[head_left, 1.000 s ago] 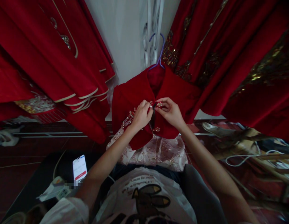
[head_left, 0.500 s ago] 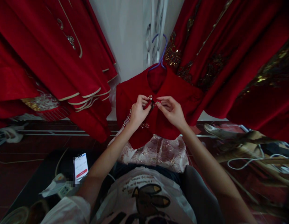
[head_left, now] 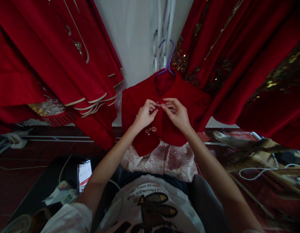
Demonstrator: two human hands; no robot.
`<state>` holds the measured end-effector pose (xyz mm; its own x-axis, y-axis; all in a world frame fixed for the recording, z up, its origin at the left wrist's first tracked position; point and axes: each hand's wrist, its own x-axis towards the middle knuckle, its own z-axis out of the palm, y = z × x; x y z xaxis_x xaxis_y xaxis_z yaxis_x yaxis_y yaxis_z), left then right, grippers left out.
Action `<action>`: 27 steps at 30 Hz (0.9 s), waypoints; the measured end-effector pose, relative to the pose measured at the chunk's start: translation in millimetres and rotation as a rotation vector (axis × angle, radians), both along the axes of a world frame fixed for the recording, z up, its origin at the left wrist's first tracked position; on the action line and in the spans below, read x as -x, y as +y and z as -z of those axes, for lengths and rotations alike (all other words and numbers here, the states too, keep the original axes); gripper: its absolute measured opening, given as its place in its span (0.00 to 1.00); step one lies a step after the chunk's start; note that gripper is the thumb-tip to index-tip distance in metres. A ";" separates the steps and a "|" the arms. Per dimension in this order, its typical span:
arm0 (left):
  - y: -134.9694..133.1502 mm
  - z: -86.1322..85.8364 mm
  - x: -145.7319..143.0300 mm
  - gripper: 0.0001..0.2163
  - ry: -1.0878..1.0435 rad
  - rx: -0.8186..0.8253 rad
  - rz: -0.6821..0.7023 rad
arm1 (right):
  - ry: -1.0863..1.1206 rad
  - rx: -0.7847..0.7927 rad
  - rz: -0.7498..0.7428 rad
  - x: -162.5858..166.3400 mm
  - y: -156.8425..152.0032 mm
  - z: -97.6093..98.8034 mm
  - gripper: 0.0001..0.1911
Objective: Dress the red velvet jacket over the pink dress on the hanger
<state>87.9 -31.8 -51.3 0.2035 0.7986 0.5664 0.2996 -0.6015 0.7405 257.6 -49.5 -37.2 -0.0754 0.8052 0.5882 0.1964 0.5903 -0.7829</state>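
Note:
A red jacket (head_left: 174, 134) hangs in front of me on a purple hanger (head_left: 168, 66). At its front opening is a beaded frog fastener (head_left: 160, 105), its two halves touching or overlapping; whether they are hooked together I cannot make out. My left hand (head_left: 145, 114) pinches the left end between thumb and fingers. On the right end, my right hand (head_left: 177, 112) holds a similar pinch. Lower on the left front panel lies another beaded fastener (head_left: 150, 130), untouched. Pale pink brocade cloth (head_left: 162, 160) spreads beneath the jacket hem, over my lap.
Red garments with cream edging (head_left: 74, 74) hang at the left, and red garments with gold sequins (head_left: 227, 74) at the right. White metal bars (head_left: 166, 32) stand behind the hanger. A phone (head_left: 85, 173) lies on a dark surface at lower left. Wooden pieces (head_left: 259, 152) and a white cable (head_left: 256, 176) are at right.
The fastener's two halves, apart before, have come together between my fingertips. My hands are closer to each other. The lower fastener shows more fully, and the view has shifted slightly.

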 end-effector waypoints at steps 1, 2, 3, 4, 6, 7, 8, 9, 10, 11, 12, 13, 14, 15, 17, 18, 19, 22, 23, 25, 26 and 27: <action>0.3 0.1 0.4 0.10 -0.002 0.001 0.005 | -0.010 -0.011 0.005 0.0 -0.5 -0.3 0.15; 0.6 0.0 0.8 0.10 0.005 -0.002 0.009 | -0.021 -0.021 0.009 0.0 -0.9 -0.7 0.14; 0.9 -0.4 1.1 0.10 0.019 -0.010 0.011 | -0.035 -0.028 0.011 0.0 -1.3 -1.3 0.13; 1.2 -1.1 1.4 0.11 0.038 -0.019 0.013 | -0.049 -0.032 0.012 0.1 -1.5 -2.1 0.12; 1.9 -4.3 2.2 0.11 0.095 -0.033 0.024 | -0.072 -0.036 0.018 0.3 -1.7 -3.9 0.11; 2.1 -6.7 2.8 0.11 0.130 -0.038 0.039 | -0.081 -0.038 0.023 0.2 -1.7 -4.8 0.10; 2.1 -9.4 3.3 0.11 0.168 -0.043 0.059 | -0.088 -0.038 0.028 0.1 -1.7 -5.6 0.10; 1.9 -12.3 3.9 0.11 0.206 -0.049 0.080 | -0.094 -0.037 0.031 -0.2 -1.7 -6.2 0.10; 1.3 -15.2 4.5 0.11 0.241 -0.055 0.097 | -0.098 -0.035 0.034 -0.5 -1.7 -6.5 0.10; 0.4 -17.9 4.9 0.10 0.266 -0.062 0.106 | -0.099 -0.033 0.035 -0.9 -1.6 -6.5 0.11; -0.8 -20.3 5.1 0.09 0.279 -0.067 0.106 | -0.096 -0.031 0.036 -1.2 -1.6 -6.3 0.11; -2.1 -22.2 5.2 0.08 0.281 -0.068 0.101 | -0.089 -0.029 0.036 -1.4 -1.5 -5.8 0.11; -3.4 -23.6 5.1 0.07 0.276 -0.067 0.094 | -0.078 -0.028 0.036 -1.5 -1.4 -5.3 0.11; -4.5 -24.6 4.7 0.06 0.266 -0.069 0.083 | -0.067 -0.029 0.039 -1.5 -1.4 -4.6 0.12; -5.9 -25.8 3.7 0.04 0.249 -0.095 0.050 | -0.050 -0.041 0.054 -1.0 -2.0 -3.6 0.12; -6.2 -26.1 3.0 0.03 0.250 -0.119 0.032 | -0.046 -0.052 0.068 -0.7 -2.6 -3.3 0.12; -6.1 -26.5 2.4 0.03 0.256 -0.145 0.016 | -0.046 -0.065 0.085 -0.3 -3.4 -3.1 0.13; -4.9 -27.1 0.6 0.03 0.286 -0.196 0.000 | -0.064 -0.102 0.145 0.1 -6.7 -2.8 0.13; -4.4 -27.1 0.0 0.02 0.291 -0.200 -0.003 | -0.069 -0.105 0.157 0.0 -7.6 -2.6 0.13; -4.0 -26.5 -1.4 0.03 0.297 -0.200 -0.014 | -0.067 -0.088 0.150 -0.5 -8.4 -1.6 0.15; -4.1 -25.9 -2.1 0.03 0.299 -0.199 -0.020 | -0.060 -0.072 0.134 -0.8 -8.1 -0.9 0.16; -4.4 -25.4 -2.8 0.03 0.303 -0.200 -0.026 | -0.048 -0.054 0.116 -1.3 -7.4 -0.1 0.17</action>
<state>90.8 -36.2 -25.9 0.3671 0.6849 0.6294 0.5041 -0.7151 0.4843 258.8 -56.9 -37.1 -0.0129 0.7773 0.6289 0.3022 0.6026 -0.7386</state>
